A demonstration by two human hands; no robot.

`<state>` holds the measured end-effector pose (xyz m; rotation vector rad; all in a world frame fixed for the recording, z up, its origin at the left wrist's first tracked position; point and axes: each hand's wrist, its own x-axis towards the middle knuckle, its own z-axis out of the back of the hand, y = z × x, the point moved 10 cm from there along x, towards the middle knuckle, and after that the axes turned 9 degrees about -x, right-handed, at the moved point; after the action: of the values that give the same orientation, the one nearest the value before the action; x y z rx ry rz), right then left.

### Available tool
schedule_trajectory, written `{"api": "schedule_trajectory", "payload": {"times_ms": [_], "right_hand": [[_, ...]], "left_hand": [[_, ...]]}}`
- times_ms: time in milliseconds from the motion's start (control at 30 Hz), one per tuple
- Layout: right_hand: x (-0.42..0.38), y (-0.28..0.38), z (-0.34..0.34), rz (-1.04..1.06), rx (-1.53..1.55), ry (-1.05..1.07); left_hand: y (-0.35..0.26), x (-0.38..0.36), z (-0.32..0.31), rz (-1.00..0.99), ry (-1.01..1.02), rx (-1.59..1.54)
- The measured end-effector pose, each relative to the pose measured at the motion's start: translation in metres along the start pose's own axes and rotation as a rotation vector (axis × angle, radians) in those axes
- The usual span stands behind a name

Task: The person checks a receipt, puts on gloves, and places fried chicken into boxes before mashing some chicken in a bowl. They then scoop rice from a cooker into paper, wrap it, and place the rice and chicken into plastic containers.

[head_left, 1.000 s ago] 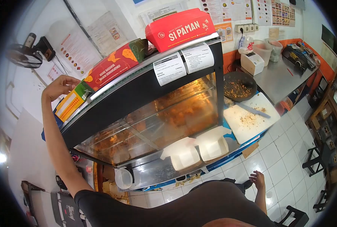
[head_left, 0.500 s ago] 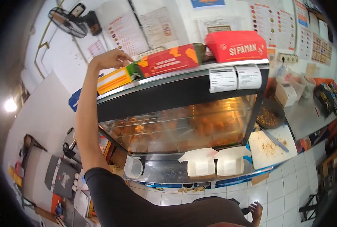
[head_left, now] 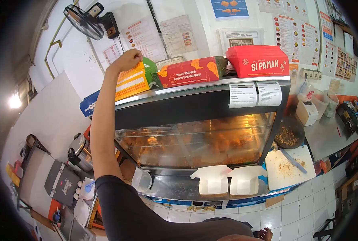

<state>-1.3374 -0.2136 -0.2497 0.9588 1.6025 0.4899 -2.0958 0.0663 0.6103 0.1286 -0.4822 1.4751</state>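
My left hand (head_left: 127, 61) reaches far up to the top of the glass food warmer (head_left: 199, 136). Its fingers are closed at the upper edge of a stack of yellow paper packaging (head_left: 133, 83) with white scalloped bands, which looks fanned upward. Green packaging (head_left: 150, 71) stands just right of it, then a red printed box (head_left: 190, 73). My right hand (head_left: 265, 233) hangs low at the bottom edge, partly cut off, fingers loosely curled and nothing visible in it. Two open white paper boxes (head_left: 213, 186) sit on the counter in front of the warmer.
Red boxes (head_left: 258, 62) stand on the warmer's right end. To the right are a cutting board (head_left: 287, 170) with a knife (head_left: 294, 161) and a stone mortar (head_left: 288, 134). A clear plastic tub (head_left: 142, 180) sits at the counter's left. A fan (head_left: 83, 21) hangs on the wall.
My left hand has closed on the yellow packaging and raised it, fanning the stack. My right hand has dropped lower, its fingers more curled. The view has shifted slightly.
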Motion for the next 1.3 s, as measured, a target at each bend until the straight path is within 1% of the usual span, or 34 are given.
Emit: {"api": "schedule_trajectory", "payload": {"times_ms": [33, 67, 100, 133, 200, 233, 267, 333, 367, 400, 433, 467, 500, 533, 567, 600, 633, 700, 733, 767, 800, 833, 900, 933, 967, 1000, 1033, 1067, 1133, 1167, 1200, 1233, 1267, 1300], "right_hand": [[0.002, -0.002, 0.006, -0.02, -0.041, -0.017], [-0.003, 0.006, -0.001, -0.022, -0.044, -0.017], [-0.009, 0.016, -0.004, -0.024, -0.123, -0.071], [-0.014, 0.021, -0.001, -0.028, -0.205, -0.125], [-0.003, 0.019, 0.006, -0.021, -0.203, -0.1], [0.0, 0.024, 0.005, 0.01, -0.171, -0.068], [0.002, 0.029, 0.003, 0.042, -0.139, -0.037], [0.004, 0.046, -0.004, 0.041, -0.145, -0.045], [0.002, 0.055, -0.01, 0.045, -0.119, -0.071], [0.002, 0.064, -0.014, 0.049, -0.09, -0.096], [0.001, 0.075, -0.012, 0.058, -0.167, -0.165], [0.0, 0.085, -0.019, 0.06, -0.163, -0.17], [-0.003, 0.096, -0.027, 0.093, -0.165, -0.187], [-0.006, 0.107, -0.032, 0.123, -0.165, -0.209], [-0.001, 0.113, -0.038, 0.131, -0.165, -0.171], [-0.01, 0.136, -0.056, 0.215, -0.183, -0.125], [-0.015, 0.157, -0.074, 0.223, -0.198, -0.109], [-0.037, 0.213, -0.129, 0.388, -0.2, -0.001], [-0.047, 0.24, -0.162, 0.448, -0.251, 0.077], [-0.06, 0.266, -0.198, 0.505, -0.297, 0.161], [-0.08, 0.293, -0.239, 0.571, -0.329, 0.254], [-0.104, 0.316, -0.277, 0.636, -0.361, 0.339], [-0.157, 0.337, -0.351, 0.734, -0.467, 0.638], [-0.196, 0.351, -0.383, 0.801, -0.581, 0.79], [-0.23, 0.355, -0.407, 0.876, -0.626, 0.944], [-0.255, 0.353, -0.426, 0.903, -0.527, 1.113], [-0.28, 0.355, -0.438, 1.056, -0.477, 1.212], [-0.299, 0.357, -0.445, 1.203, -0.479, 1.247], [-0.309, 0.348, -0.457, 1.132, -0.467, 1.241], [-0.311, 0.337, -0.458, 1.108, -0.497, 1.257], [-0.306, 0.332, -0.453, 1.116, -0.475, 1.181], [-0.3, 0.331, -0.445, 1.131, -0.461, 1.102], [-0.298, 0.325, -0.44, 1.125, -0.511, 1.114], [-0.286, 0.321, -0.431, 0.966, -0.45, 1.11]], "left_hand": [[0.003, -0.001, -0.001, 0.005, 0.001, -0.003], [-0.005, -0.002, 0.005, -0.02, -0.077, 0.091], [-0.011, -0.004, 0.01, -0.045, -0.154, 0.186], [-0.006, -0.002, 0.004, -0.038, -0.149, 0.184], [0.008, 0.004, 0.011, 0.031, -0.318, 0.187], [0.021, 0.014, 0.001, 0.183, -0.169, 0.272], [0.02, 0.022, 0.001, 0.185, -0.17, 0.267], [0.028, 0.031, 0.003, 0.291, -0.166, 0.348], [0.019, 0.029, 0.011, 0.247, -0.26, 0.385], [0.017, 0.028, 0.011, 0.245, -0.263, 0.384], [0.007, 0.02, 0.029, 0.208, -0.481, 0.355], [0.0, 0.012, 0.045, 0.168, -0.699, 0.321], [0.006, 0.008, 0.057, 0.147, -0.79, 0.231], [-0.013, -0.013, 0.071, 0.126, -0.898, 0.194], [-0.032, -0.035, 0.081, 0.105, -1.0, 0.149], [-0.027, -0.051, 0.099, -0.097, -1.183, 0.129], [-0.06, -0.092, 0.108, -0.217, -1.306, 0.006], [-0.097, -0.174, 0.111, -0.462, -1.484, -0.153], [-0.142, -0.225, 0.095, -0.478, -1.529, -0.061], [-0.159, -0.275, 0.081, -0.525, -1.628, 0.024], [-0.161, -0.323, 0.069, -0.368, -1.66, 0.032], [-0.17, -0.379, 0.047, -0.345, -1.725, 0.039], [-0.269, -0.445, -0.029, -0.575, -1.458, 1.005], [-0.28, -0.485, -0.042, -0.484, -1.438, 0.878], [-0.289, -0.502, -0.053, -0.412, -1.414, 0.534], [-0.294, -0.509, -0.061, -0.359, -1.35, 0.266], [-0.297, -0.506, -0.076, -0.296, -1.27, 0.032], [-0.299, -0.501, -0.093, -0.236, -1.201, -0.156], [-0.312, -0.492, -0.127, -0.127, -1.084, -0.409], [-0.331, -0.486, -0.142, -0.042, -1.091, -0.244], [-0.344, -0.493, -0.148, -0.007, -1.108, -0.256], [-0.339, -0.49, -0.166, 0.192, -1.014, -0.379], [-0.338, -0.489, -0.187, 0.385, -0.912, -0.507], [-0.35, -0.48, -0.193, 0.347, -0.811, -0.529]]}}
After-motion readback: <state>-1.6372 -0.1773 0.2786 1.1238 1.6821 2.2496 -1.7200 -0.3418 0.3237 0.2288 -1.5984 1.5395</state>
